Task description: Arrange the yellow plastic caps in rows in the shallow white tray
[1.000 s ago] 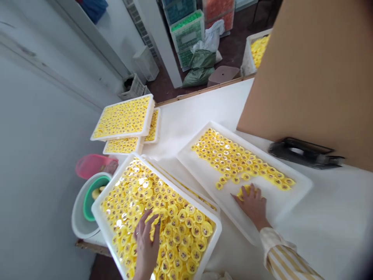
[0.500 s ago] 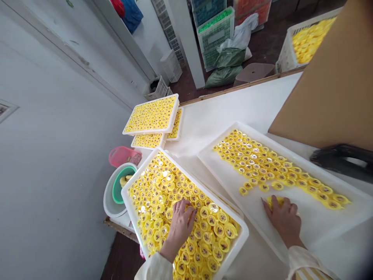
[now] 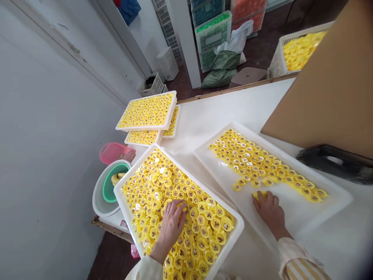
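Fingers of the person's left hand (image 3: 171,222) curl down into round yellow plastic pieces with dark printed centres (image 3: 201,221) heaped in a white rectangular plastic tray (image 3: 239,229); whether they pinch one, I cannot tell. The right hand (image 3: 270,214) is closed around a yellow piece (image 3: 258,194) inside a second, shallow white plastic tray (image 3: 300,212), just short of the laid-out patch (image 3: 248,158). Over the past second the left hand has moved slightly nearer the heaped tray's right-hand rim, while the patch looks unchanged, so nothing seems added to it. White tray floor shows around the right hand, room enough to slide; beyond the far rim, a brown cardboard panel (image 3: 326,93) stands apart.
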Motion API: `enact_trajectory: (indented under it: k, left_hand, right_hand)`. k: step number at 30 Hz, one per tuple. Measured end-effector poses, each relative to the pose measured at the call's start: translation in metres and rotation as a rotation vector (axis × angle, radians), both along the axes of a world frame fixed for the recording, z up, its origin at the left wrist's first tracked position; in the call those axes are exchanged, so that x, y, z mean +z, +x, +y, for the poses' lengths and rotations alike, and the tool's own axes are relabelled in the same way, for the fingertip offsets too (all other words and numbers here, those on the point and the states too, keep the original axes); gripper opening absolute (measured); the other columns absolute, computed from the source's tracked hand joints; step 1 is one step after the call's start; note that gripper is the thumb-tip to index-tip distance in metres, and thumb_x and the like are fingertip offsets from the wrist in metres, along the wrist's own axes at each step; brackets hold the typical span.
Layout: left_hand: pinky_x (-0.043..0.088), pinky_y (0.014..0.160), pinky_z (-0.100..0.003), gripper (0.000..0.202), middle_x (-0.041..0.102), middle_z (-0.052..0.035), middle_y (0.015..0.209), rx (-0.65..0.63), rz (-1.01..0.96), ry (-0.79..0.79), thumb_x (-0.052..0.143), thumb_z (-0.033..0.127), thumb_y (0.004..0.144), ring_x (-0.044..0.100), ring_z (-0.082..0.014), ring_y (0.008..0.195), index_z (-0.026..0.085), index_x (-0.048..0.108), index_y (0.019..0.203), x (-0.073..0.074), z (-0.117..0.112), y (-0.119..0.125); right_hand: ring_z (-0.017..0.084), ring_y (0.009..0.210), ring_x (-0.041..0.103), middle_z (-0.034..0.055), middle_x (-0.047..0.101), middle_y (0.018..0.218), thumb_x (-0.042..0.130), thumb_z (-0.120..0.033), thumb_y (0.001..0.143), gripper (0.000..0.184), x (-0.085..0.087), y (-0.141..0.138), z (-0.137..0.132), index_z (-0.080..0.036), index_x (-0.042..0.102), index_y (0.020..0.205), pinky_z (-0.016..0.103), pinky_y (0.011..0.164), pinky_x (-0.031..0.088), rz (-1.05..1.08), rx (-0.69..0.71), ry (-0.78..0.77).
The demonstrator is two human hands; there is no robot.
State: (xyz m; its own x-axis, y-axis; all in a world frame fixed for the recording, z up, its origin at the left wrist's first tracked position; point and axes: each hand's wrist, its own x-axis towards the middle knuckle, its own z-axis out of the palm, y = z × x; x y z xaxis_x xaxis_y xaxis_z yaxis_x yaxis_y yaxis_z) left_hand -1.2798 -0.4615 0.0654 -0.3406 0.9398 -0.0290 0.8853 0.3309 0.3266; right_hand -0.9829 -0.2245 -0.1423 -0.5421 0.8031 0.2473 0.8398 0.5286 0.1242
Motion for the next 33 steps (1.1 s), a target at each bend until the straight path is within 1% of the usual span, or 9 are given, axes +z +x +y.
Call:
enact_trajectory:
  k: [4,8,12,15,18,22,26,29,33]
  left_hand:
    - [0.039,0.104,-0.054,0.032,0.054,-0.0089,0.124,0.004,0.06,0.035,0.043,0.016,0.091,0.046,-0.025,0.123,0.027,0.048,0.12,-0.004,-0.002,-0.001]
    - [0.036,0.106,-0.06,0.031,0.055,-0.0082,0.124,0.012,0.088,0.053,0.043,0.016,0.09,0.047,-0.0262,0.125,0.028,0.053,0.117,-0.007,-0.005,0.002]
    - [0.041,0.105,-0.057,0.03,0.055,-0.0089,0.124,0.017,0.061,0.116,0.044,0.015,0.089,0.048,-0.026,0.124,0.028,0.055,0.113,-0.005,-0.008,0.004]
    - [0.045,0.103,-0.054,0.03,0.054,-0.0093,0.127,0.053,0.009,0.165,0.045,0.015,0.089,0.048,-0.0262,0.125,0.028,0.056,0.113,-0.003,-0.011,0.004]
    - [0.047,0.103,-0.051,0.035,0.05,-0.0099,0.132,0.114,-0.072,0.213,0.043,0.016,0.09,0.045,-0.0253,0.129,0.028,0.05,0.122,-0.004,-0.016,0.003]
    - [0.046,0.104,-0.047,0.038,0.049,-0.0109,0.135,0.306,-0.166,0.341,0.039,0.017,0.092,0.045,-0.022,0.13,0.027,0.043,0.128,-0.004,-0.023,-0.007]
    - [0.047,0.104,-0.044,0.031,0.053,-0.0099,0.131,0.358,-0.314,0.398,0.037,0.021,0.094,0.05,-0.02,0.125,0.026,0.049,0.122,0.003,-0.016,-0.026]
    - [0.044,0.107,-0.044,0.034,0.054,-0.0095,0.132,0.297,-0.441,0.39,0.034,0.023,0.095,0.049,-0.0193,0.126,0.026,0.047,0.126,0.004,0.001,-0.036]
    - [0.043,0.108,-0.04,0.039,0.053,-0.0072,0.134,0.223,-0.471,0.376,0.032,0.017,0.094,0.049,-0.0168,0.127,0.026,0.045,0.129,0.0,0.016,-0.04]
  right_hand:
    - [0.023,0.089,0.047,0.0147,0.055,0.109,0.045,-0.043,0.091,0.036,0.038,-0.007,0.005,-0.02,0.066,0.107,0.026,0.059,0.037,0.032,0.061,0.013]
    - [0.029,0.104,0.045,0.0179,0.05,0.12,0.047,-0.043,0.09,0.037,0.105,-0.027,0.018,-0.018,0.066,0.109,0.034,0.076,0.045,0.142,0.164,0.03]
    - [0.03,0.111,0.043,0.0155,0.05,0.122,0.046,-0.043,0.09,0.036,0.18,-0.084,0.013,-0.021,0.065,0.112,0.041,0.086,0.045,0.233,0.428,-0.07]
    - [0.031,0.112,0.043,0.0144,0.051,0.124,0.042,-0.045,0.092,0.039,0.214,-0.145,-0.012,-0.024,0.062,0.117,0.038,0.081,0.048,0.224,0.649,-0.189]
    - [0.033,0.117,0.042,0.0152,0.049,0.129,0.037,-0.046,0.094,0.042,0.221,-0.201,-0.044,-0.025,0.055,0.126,0.039,0.08,0.05,0.12,0.806,-0.256]
    - [0.035,0.122,0.041,0.0149,0.047,0.134,0.036,-0.042,0.095,0.04,0.205,-0.245,-0.072,-0.028,0.052,0.128,0.041,0.077,0.05,-0.044,0.902,-0.32]
    - [0.036,0.123,0.042,0.0164,0.046,0.137,0.038,-0.046,0.094,0.042,0.192,-0.25,-0.077,-0.026,0.051,0.129,0.047,0.08,0.049,-0.108,0.941,-0.392]
    - [0.038,0.128,0.037,0.0193,0.041,0.141,0.04,-0.051,0.091,0.051,0.196,-0.245,-0.072,-0.023,0.048,0.133,0.049,0.083,0.048,-0.116,0.944,-0.464]
    - [0.034,0.131,0.036,0.0177,0.036,0.146,0.056,-0.053,0.081,0.071,0.202,-0.242,-0.061,-0.019,0.039,0.14,0.044,0.093,0.046,-0.146,0.943,-0.551]
